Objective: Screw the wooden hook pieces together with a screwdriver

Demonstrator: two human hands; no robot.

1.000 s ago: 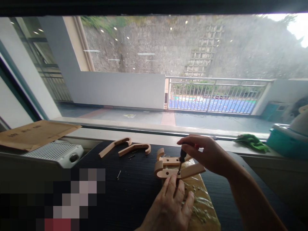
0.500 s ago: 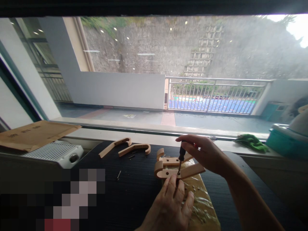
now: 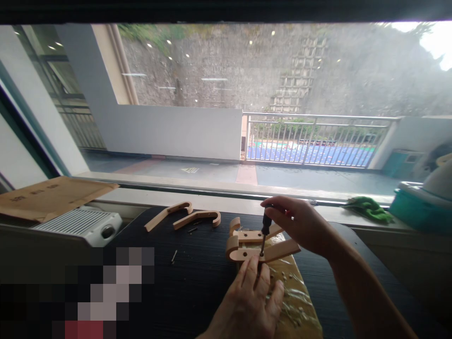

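My right hand is closed round the handle of a small screwdriver, which stands upright with its tip in a hole of a curved wooden hook piece. My left hand lies with its fingers stretched out, the fingertips pressing the near edge of that wooden piece. A second wooden hook piece lies just behind it. Both rest at the far end of a yellowish plastic bag holding several small screws.
Two more curved wooden hooks lie on the dark table to the left, with loose screws near them. A white heater and a brown envelope sit at far left. A green cloth and teal box lie on the sill at right.
My right hand's fingers have shifted slightly round the screwdriver handle, as in turning it. The left hand and wooden pieces have stayed put.
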